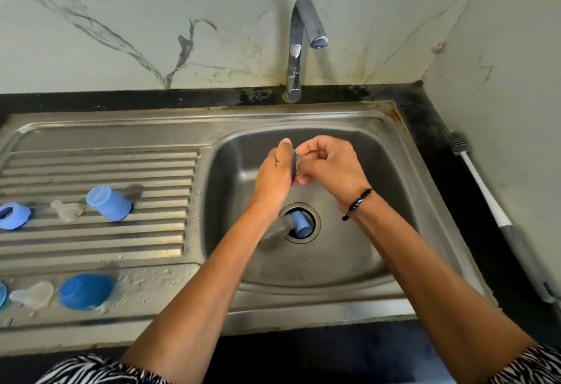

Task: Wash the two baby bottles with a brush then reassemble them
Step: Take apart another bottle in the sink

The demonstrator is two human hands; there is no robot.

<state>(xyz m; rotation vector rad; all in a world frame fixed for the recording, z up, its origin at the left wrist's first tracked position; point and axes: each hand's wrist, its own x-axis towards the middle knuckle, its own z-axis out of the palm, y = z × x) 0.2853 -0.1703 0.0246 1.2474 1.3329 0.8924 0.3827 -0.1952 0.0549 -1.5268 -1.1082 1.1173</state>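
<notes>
Hands meet over the steel sink basin (349, 250): left hand (274, 178) grips a blue screw ring (293, 163), right hand (331, 165) pinches a clear silicone nipple (299, 162) into it. Bottle (291, 226) lies on the drain at 6 o'clock; bottle brush (482, 189) rests on the black tabletop at 3 o'clock.

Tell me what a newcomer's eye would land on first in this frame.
Two hands meet over the sink basin: the left hand and right hand pinch a blue collar ring with a clear teat between them. Below, a baby bottle lies on the drain. Blue caps and teats sit on the drainboard at left; a bottle brush lies on the counter at right.
</notes>
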